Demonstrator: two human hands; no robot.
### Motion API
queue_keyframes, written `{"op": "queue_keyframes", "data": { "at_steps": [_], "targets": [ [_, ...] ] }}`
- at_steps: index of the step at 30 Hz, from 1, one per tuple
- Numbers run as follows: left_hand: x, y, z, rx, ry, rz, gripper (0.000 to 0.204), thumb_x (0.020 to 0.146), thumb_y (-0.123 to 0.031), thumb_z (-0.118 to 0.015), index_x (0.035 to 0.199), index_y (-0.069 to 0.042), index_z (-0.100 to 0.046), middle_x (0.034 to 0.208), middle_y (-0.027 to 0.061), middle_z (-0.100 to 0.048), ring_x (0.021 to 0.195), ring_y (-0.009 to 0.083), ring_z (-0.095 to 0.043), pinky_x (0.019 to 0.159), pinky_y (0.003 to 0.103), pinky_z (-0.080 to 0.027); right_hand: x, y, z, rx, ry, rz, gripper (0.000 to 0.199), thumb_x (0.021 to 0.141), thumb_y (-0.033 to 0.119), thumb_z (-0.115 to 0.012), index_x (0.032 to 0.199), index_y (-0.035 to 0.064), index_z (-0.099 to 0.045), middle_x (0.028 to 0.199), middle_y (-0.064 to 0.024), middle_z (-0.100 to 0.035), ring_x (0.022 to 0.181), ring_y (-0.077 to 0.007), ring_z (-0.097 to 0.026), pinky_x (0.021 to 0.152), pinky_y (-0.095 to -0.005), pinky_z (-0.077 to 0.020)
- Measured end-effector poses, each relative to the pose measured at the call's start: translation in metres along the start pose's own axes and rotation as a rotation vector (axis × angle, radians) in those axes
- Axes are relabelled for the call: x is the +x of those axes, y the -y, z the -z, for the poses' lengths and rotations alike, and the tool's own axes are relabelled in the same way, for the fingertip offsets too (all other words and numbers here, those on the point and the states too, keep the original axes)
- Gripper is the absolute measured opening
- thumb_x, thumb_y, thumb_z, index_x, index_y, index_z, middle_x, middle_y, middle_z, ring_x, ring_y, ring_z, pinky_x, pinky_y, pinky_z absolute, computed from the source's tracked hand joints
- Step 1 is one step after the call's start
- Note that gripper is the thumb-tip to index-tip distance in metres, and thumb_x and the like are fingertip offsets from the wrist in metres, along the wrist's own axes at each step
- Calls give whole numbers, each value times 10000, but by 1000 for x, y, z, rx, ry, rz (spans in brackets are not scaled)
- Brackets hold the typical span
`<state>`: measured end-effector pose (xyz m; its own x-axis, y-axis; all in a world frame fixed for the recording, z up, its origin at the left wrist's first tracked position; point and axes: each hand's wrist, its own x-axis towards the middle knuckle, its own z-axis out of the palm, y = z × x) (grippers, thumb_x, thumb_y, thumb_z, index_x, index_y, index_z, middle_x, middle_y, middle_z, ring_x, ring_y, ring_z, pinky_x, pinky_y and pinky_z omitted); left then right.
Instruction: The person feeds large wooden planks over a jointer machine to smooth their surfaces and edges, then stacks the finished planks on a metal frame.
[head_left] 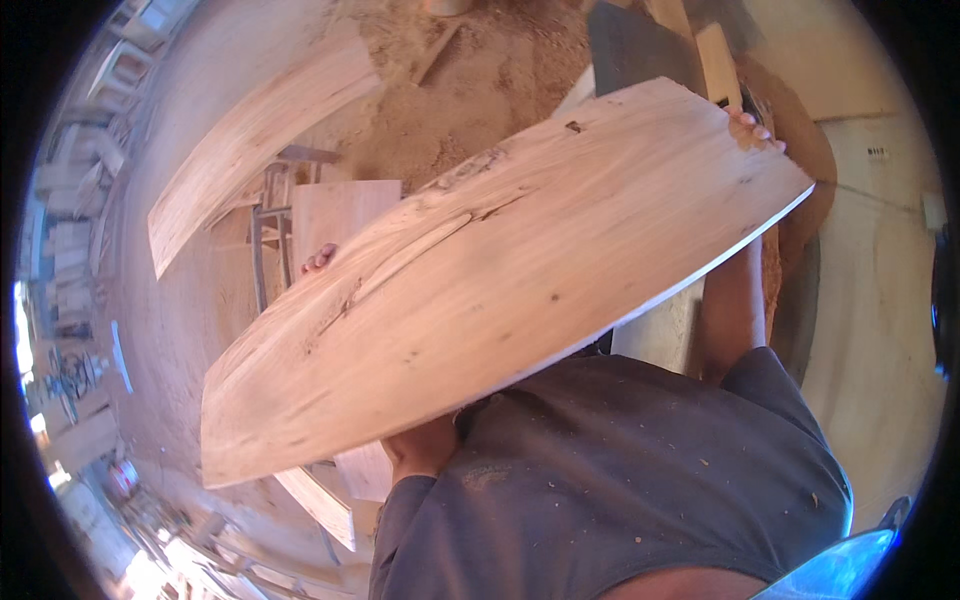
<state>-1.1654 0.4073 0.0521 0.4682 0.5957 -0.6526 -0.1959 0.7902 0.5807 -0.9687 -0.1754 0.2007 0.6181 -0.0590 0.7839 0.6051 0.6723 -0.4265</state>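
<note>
A long, wide wooden board with knots and dark cracks is held up in front of my chest, slanting from lower left to upper right. My left hand reaches beneath it, and its fingertips curl over the far edge. At the board's right end, the fingers of my right hand wrap over the end edge. Both palms and thumbs are hidden behind the wood. The board's near edge lies close to my dark shirt.
Another long board lies at the far left, near a metal-legged stand with a shorter plank. Sawdust heaps on the floor beyond. A dark flat surface stands at the far right. Stacked wood pieces line the left wall.
</note>
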Motion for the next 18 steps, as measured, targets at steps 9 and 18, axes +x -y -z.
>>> {"op": "queue_keyframes", "data": {
  "at_steps": [9, 18],
  "targets": [
    [6, -38, -14, 256, 40, 33, 637, 982, -539, -364, 1435, -109, -489, 1371, 122, -585, 1262, 365, -540, 1049, 566, -451, -115, 38, -35, -147, -385, -93, 502, 1080, 456, -294, 1183, 138, -669, 1354, -74, -605, 1377, -294, -432, 1226, -479, -213],
    [92, -16, -180, 451, 393, 198, 648, 986, -548, -356, 1445, -108, -478, 1392, 125, -566, 1277, 362, -529, 1062, 565, -443, -187, 52, -113, -362, -517, 65, 518, 1086, 437, -286, 1090, 138, -710, 1312, -74, -643, 1402, -291, -397, 1238, -472, -166]
  ]
}}
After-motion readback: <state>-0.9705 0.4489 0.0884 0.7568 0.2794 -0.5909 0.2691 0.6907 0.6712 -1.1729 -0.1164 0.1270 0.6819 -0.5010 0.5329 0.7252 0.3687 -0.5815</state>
